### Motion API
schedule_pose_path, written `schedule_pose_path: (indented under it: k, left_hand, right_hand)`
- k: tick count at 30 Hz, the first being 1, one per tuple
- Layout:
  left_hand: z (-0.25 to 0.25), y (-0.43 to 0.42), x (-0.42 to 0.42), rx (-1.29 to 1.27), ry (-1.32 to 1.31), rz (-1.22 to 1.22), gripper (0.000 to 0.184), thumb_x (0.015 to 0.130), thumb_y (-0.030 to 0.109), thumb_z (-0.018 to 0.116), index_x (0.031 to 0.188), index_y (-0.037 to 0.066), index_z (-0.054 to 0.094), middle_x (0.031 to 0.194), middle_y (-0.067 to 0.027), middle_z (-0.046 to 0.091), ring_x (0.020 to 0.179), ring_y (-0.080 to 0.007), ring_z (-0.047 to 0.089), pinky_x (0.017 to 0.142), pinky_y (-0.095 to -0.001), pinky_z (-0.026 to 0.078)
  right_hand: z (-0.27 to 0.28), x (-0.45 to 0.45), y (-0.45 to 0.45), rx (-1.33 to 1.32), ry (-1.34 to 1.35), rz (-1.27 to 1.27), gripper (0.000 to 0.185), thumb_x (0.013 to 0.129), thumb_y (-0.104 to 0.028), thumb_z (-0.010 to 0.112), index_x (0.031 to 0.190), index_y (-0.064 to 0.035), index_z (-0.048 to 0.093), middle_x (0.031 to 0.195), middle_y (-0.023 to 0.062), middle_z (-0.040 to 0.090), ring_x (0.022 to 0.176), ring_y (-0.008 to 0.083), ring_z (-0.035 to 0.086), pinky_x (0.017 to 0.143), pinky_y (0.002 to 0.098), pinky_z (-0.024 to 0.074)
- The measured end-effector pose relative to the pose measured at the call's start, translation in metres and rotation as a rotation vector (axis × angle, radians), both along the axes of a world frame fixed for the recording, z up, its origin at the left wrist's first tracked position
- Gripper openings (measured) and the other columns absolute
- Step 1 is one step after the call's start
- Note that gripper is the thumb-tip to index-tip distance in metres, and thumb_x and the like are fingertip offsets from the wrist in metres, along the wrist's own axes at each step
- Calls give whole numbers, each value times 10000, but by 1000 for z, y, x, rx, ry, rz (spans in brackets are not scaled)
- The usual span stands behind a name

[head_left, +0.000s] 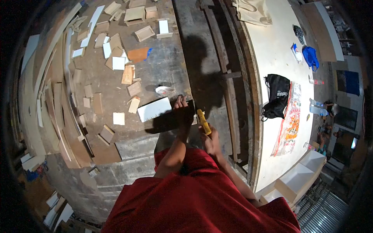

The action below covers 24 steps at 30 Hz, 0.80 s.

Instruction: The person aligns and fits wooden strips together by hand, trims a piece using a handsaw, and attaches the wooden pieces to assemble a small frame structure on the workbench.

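A yellow-handled tool (203,122) is gripped in my right hand (211,140), just beyond the edge of the dark work surface (171,73). To its left, my left hand (182,112) rests at the right end of a white-faced board (154,109), partly in shadow. What the left fingers press or hold is too dark to make out. The tool's far end lies close to the board's right end. Beyond the board lies a small white object (164,89).
Wood pieces and small open boxes (145,33) are scattered over the left surface. Long strips (58,112) lie at far left. Right of a dark gap, a pale panel (268,50) carries a black drawstring bag (276,97) and a printed sack (290,124).
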<state>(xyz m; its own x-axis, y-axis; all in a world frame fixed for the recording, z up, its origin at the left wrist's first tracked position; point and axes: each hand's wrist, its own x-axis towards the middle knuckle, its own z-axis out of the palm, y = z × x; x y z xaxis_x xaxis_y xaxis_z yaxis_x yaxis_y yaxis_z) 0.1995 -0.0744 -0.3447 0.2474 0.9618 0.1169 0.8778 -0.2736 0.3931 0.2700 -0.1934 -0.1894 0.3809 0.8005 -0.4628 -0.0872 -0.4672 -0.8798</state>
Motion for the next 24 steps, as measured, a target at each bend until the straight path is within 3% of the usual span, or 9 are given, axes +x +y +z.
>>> schedule_pose_path:
  k: [2,4,9,13,17,19,21,23,24]
  left_hand:
    - [-6,2,2,-3,-48,34,432,913,181,531,1331,81,495,1372,-145,518,1188,-303,534,978,-425,431]
    - [1,1,3,1,105,21,428,915,186,540,1329,87,499,1380,-139,510,1174,-284,540,950,-410,438]
    - [9,-2,1,-14,201,13,426,917,200,547,1328,95,505,1388,-134,500,1154,-263,546,911,-386,440]
    - [15,1,9,91,192,62,397,885,158,603,1277,129,548,1323,-67,558,1088,-241,564,902,-374,445]
    - [17,4,5,23,122,70,402,880,161,614,1273,105,549,1328,-84,551,1082,-248,563,909,-377,446]
    - [15,4,2,111,279,-1,426,917,204,554,1326,91,517,1341,-111,547,1098,-236,577,901,-351,450]
    - [14,3,5,121,256,8,408,919,199,551,1313,95,531,1334,-110,553,1083,-234,581,885,-351,452]
    - [11,3,7,154,220,37,374,922,190,543,1286,103,560,1320,-108,565,1051,-228,590,854,-351,457]
    - [8,4,9,179,234,58,350,918,184,553,1256,101,581,1312,-108,569,1027,-226,593,834,-354,457]
  right_hand:
    - [-5,-2,4,118,-60,-11,267,947,-212,603,1137,-31,555,861,-32,520,725,72,469,609,240,369]
    - [-5,-4,3,212,-149,-116,276,949,-257,612,1111,-36,578,826,-33,521,728,75,471,610,258,365]
    - [-1,0,10,-100,-18,-80,256,948,-274,615,1055,-44,578,732,-42,495,650,76,453,566,262,341]
    - [-10,6,1,-54,-9,-133,244,954,-289,615,1007,-56,571,678,-55,466,579,77,415,524,262,314]
    - [-28,6,1,57,63,-120,238,953,-295,622,985,-64,578,672,-58,467,571,67,413,510,256,307]
    - [-2,11,24,-57,-11,-65,231,954,-289,618,961,-61,583,672,-56,475,575,62,423,505,248,308]
    - [-56,15,-9,-100,-118,-78,230,955,-285,613,952,-57,584,672,-55,478,576,61,423,506,247,308]
    - [-64,20,-16,-134,-227,-94,230,957,-282,608,942,-53,585,672,-55,482,576,60,424,506,245,308]
    - [-43,20,-4,-97,-142,-124,244,960,-292,604,947,-49,586,675,-57,483,574,58,421,508,244,308]
